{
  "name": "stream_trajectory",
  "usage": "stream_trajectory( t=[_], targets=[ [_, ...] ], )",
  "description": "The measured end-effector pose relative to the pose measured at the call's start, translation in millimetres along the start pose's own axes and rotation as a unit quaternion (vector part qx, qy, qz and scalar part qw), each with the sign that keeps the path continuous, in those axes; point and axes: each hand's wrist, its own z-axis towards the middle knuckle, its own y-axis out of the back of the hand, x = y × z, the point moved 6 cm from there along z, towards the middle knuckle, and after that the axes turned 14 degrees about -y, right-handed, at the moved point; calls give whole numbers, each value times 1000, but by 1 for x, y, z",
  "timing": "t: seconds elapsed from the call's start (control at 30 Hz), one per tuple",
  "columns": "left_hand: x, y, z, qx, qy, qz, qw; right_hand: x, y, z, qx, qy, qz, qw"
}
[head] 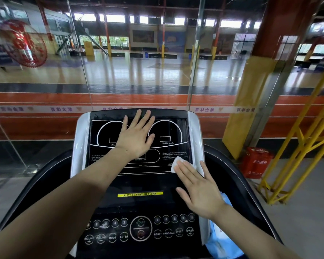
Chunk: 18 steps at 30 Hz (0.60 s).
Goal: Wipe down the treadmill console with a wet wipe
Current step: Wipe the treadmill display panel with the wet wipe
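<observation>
My right hand (198, 187) lies flat with the fingers together and straight, pressing the wet wipe (177, 164) onto the treadmill console (138, 184) near its right edge, just below the block of small warning text and above the yellow "ALWAYS STAY HEALTHY" strip (140, 194). Only a white corner of the wipe shows past my fingertips; the rest sits under my fingers. My left hand (137, 135) is spread open, palm down, on the upper middle of the console between the two round dial outlines, holding nothing, and I take it to be steadying me. The wipe looks thin, limp and light, so I judge it will bunch or roll if I push with one fingertip; keeping several flat fingers across its middle should drag it evenly. Being damp, it ought to glide on the glossy black panel, and it could slip out from under my hand at the raised silver side trim (196, 139). The button rows (138, 228) at the bottom of the console appear untouched as yet.
</observation>
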Motion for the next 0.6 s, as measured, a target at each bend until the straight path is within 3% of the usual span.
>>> stream_trajectory(
  t=[0.4,0.5,0.6],
  targets=[
    [6,-2,-1,-7,-5,15,1000,12,27,131,-18,-187,63,980],
    [6,-3,-1,-13,-2,14,1000,16,25,132,-28,-196,104,975],
    [6,-3,-1,-17,0,10,1000,26,24,136,-32,-152,103,982]
  ],
)
